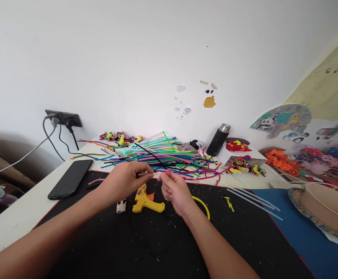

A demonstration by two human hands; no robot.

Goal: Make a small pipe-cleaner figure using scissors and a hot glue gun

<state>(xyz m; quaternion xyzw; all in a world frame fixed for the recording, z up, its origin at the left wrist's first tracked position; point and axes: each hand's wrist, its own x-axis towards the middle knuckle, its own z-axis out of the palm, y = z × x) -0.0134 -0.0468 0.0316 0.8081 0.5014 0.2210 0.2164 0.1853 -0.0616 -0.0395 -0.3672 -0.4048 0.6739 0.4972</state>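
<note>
My right hand is closed, pinching a small bright pink piece between thumb and forefinger; its exact kind is too small to tell. Facing it, my left hand has thumb and forefinger pressed together. A short pale bit shows in the gap between both hands, though what the left fingers grip is unclear. Below them a yellow hot glue gun lies on the black mat. Just behind the hands spreads a heap of multicoloured pipe cleaners.
A phone lies at left, near a wall socket with cables. A black flask and a white box with small pipe-cleaner figures stand at back right. Several glue sticks and a round basket lie further right.
</note>
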